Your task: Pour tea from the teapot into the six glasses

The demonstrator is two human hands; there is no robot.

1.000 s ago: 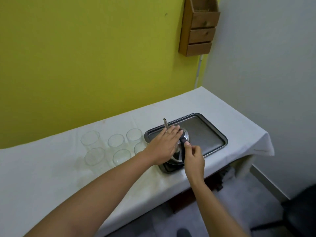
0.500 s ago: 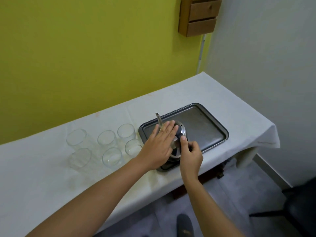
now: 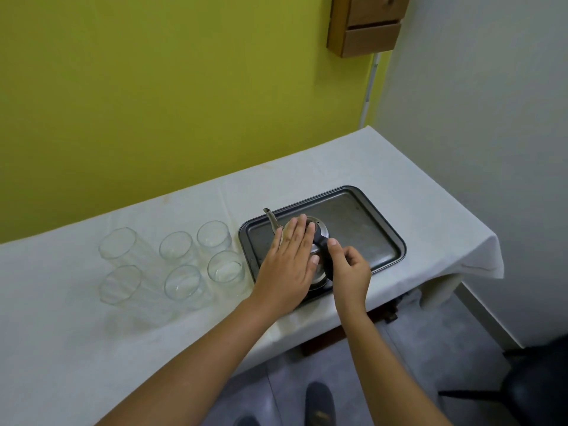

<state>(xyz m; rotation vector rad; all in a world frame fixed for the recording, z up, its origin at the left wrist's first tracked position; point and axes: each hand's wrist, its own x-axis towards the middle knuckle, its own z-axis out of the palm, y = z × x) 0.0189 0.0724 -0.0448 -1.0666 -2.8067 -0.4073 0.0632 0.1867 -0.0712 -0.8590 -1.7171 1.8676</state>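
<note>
A steel teapot (image 3: 319, 230) with a black handle stands on the left part of a dark metal tray (image 3: 368, 229), its thin spout pointing back-left. My left hand (image 3: 290, 259) lies flat on the teapot's lid, fingers together. My right hand (image 3: 350, 269) is closed around the black handle at the pot's near right side. Several empty clear glasses stand in two rows left of the tray on the white tablecloth, the nearest glass (image 3: 226, 267) close to the tray's edge, another glass (image 3: 179, 279) beside it. Much of the pot's body is hidden by my hands.
The table (image 3: 399, 167) is narrow, against a yellow-green wall, and ends at the right by a white wall. A wooden drawer box (image 3: 365, 26) hangs on the wall above. A dark chair (image 3: 534, 385) stands at the lower right; my feet show below on the floor.
The view has tilted down slightly. Both hands stay on the teapot, left on the lid and right on the handle; the pot has not visibly left the tray.
</note>
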